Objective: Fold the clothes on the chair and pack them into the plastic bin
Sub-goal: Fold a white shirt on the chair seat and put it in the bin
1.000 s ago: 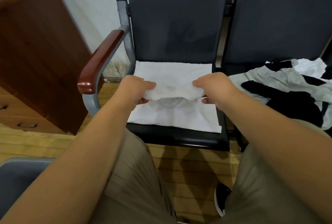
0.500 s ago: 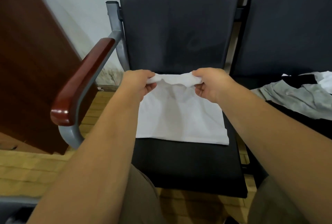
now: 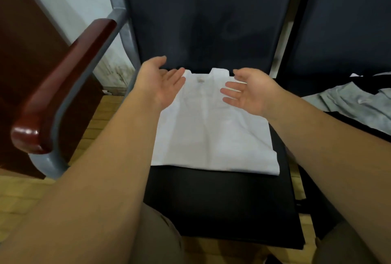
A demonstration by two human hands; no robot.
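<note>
Both hands, left hand [image 3: 163, 83] and right hand [image 3: 248, 92], spread empty over one folded white shirt [image 3: 213, 136].

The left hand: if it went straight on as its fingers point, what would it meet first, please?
Probably the chair backrest: the left hand, open beside the white shirt's far corner, points forward and inward. Depth is unclear; it might brush the shirt first.

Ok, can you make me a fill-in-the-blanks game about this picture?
The shirt on the chair is ____.
The left hand and right hand are ____, holding nothing.
The armrest is made of ____.
The grey clothes lie to the shirt's ____.
Missing words: white; open; wood; right.
</note>
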